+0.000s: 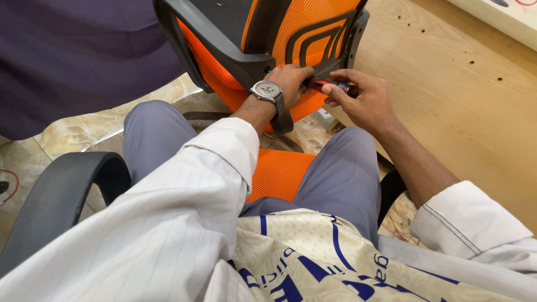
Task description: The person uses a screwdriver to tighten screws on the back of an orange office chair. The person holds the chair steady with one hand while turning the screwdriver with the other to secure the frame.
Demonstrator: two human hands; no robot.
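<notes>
An orange mesh chair back with a black plastic frame [235,53] leans in front of my knees. My left hand [288,78], with a wristwatch on the wrist, grips the lower edge of that frame. My right hand [361,98] holds a screwdriver with a red and black handle [330,85], its tip pointing left toward the frame beside my left fingers. The tip itself is hidden behind my left hand.
I sit on a chair with an orange mesh seat [279,173] and a black armrest [61,196] at my left. A wooden board with small holes [470,95] lies to the right. Marble-patterned tile floor [72,131] shows left, under dark fabric [72,56].
</notes>
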